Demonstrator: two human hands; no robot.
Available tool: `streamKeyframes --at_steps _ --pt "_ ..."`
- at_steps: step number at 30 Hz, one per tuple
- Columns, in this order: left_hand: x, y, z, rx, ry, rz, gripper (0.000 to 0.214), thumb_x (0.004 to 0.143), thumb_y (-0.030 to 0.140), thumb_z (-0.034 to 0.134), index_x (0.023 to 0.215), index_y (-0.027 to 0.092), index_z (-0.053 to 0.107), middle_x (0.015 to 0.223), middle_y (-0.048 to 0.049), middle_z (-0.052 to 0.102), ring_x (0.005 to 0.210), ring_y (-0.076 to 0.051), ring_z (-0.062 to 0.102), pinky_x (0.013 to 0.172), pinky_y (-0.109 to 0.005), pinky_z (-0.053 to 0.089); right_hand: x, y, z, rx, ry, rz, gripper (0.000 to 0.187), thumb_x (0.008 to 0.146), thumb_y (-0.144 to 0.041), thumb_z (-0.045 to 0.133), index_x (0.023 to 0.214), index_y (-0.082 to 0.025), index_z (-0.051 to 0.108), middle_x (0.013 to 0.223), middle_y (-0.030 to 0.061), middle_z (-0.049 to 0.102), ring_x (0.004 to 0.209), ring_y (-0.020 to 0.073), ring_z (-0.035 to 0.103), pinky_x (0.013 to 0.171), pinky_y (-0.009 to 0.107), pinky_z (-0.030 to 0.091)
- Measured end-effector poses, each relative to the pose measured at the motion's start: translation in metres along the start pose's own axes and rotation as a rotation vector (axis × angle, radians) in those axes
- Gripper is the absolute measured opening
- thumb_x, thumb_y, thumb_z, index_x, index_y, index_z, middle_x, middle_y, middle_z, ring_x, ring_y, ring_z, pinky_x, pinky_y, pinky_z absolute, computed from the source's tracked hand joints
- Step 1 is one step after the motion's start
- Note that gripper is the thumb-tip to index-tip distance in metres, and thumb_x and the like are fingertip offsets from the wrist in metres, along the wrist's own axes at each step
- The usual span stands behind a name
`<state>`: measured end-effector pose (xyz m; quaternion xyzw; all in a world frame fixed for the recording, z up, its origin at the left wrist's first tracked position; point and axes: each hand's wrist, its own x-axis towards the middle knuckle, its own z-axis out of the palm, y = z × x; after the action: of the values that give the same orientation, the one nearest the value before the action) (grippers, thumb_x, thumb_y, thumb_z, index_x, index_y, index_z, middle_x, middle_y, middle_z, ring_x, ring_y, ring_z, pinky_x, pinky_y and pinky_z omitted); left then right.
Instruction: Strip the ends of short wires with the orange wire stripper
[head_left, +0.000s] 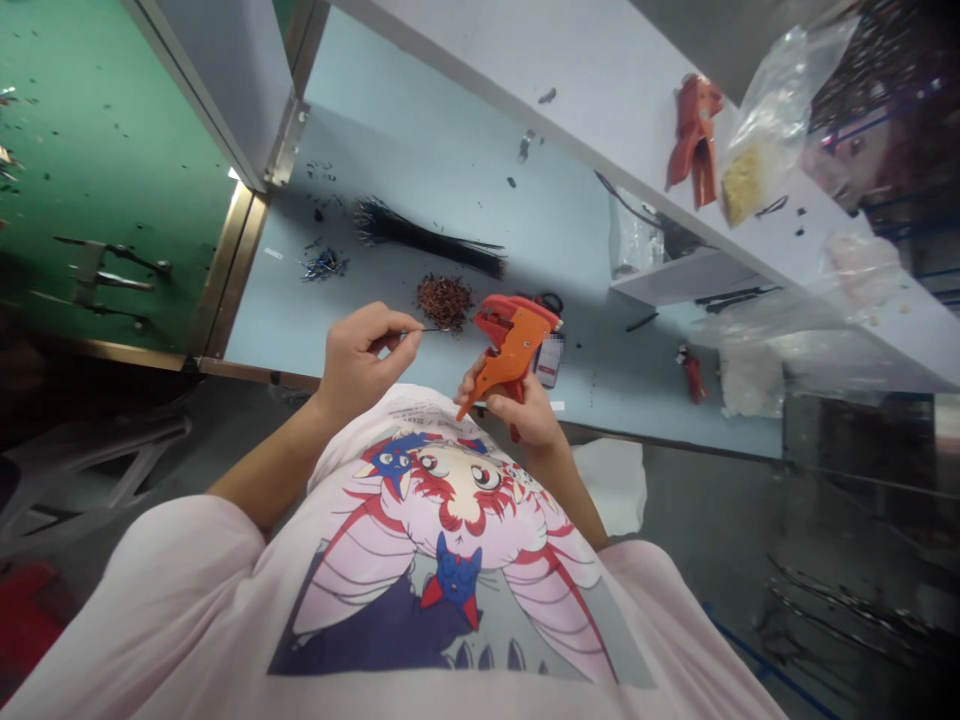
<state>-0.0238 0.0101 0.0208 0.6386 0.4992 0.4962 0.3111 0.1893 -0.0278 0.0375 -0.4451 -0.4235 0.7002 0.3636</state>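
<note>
My left hand (361,358) pinches a thin dark wire (424,330) between thumb and fingers, its tip pointing toward the orange wire stripper (514,345) gripped in my right hand (519,405). The stripper's jaws face away from me, and the wire's tip stands apart from them. Just beyond my hands lies a heap of small reddish-brown wire pieces (444,302). Farther back, a long bundle of black wires (427,236) rests on the pale blue workbench (420,140), with a small cluster of blue-and-dark wire scraps (324,265) to its left.
A white shelf (570,110) runs above the bench, holding a second red-orange stripper (696,140) and a plastic bag of yellowish material (757,130). A green panel (97,150) with metal tools (105,275) lies left of the bench's metal edge.
</note>
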Motion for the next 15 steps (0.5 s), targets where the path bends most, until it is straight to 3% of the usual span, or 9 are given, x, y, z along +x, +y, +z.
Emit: streamKeyframes --at_steps 4,7,12,15 --pt "-0.002 0.003 0.003 0.032 -0.064 0.129 0.006 0.076 0.018 0.062 0.077 0.021 0.067 0.06 0.0015 0.058 0.054 -0.009 0.047 0.055 -0.024 0.038 0.009 -0.004 0.011 -0.099 0.16 -0.167 0.025 0.077 -0.033 0.069 0.094 -0.022 0.053 0.084 0.0036 0.057 0.076 0.0168 0.057 0.071 0.037 0.056" --pt "-0.004 0.007 0.007 0.067 -0.099 0.218 0.007 0.076 0.017 0.061 0.076 0.021 0.067 0.061 0.0015 0.06 0.054 -0.009 0.048 0.056 -0.024 0.039 0.016 -0.007 0.018 -0.121 0.209 -0.281 0.024 0.078 -0.029 0.068 0.094 -0.023 0.052 0.084 0.0029 0.057 0.076 0.016 0.057 0.073 0.036 0.056" --pt "-0.007 0.008 0.01 0.096 -0.127 0.251 0.009 0.076 0.016 0.06 0.074 0.021 0.067 0.059 0.0021 0.057 0.055 -0.009 0.049 0.056 -0.023 0.038 0.022 -0.01 0.024 -0.184 0.247 -0.287 0.026 0.079 -0.033 0.068 0.094 -0.023 0.05 0.083 0.0025 0.054 0.073 0.0155 0.056 0.071 0.036 0.055" --pt "-0.008 0.003 0.004 0.109 -0.08 0.186 0.007 0.076 0.017 0.061 0.074 0.021 0.067 0.056 0.0026 0.054 0.053 -0.009 0.046 0.054 -0.024 0.037 0.025 -0.013 0.014 -0.22 0.363 -0.299 0.027 0.078 -0.038 0.066 0.092 -0.024 0.048 0.08 0.0018 0.053 0.073 0.0161 0.056 0.07 0.036 0.055"
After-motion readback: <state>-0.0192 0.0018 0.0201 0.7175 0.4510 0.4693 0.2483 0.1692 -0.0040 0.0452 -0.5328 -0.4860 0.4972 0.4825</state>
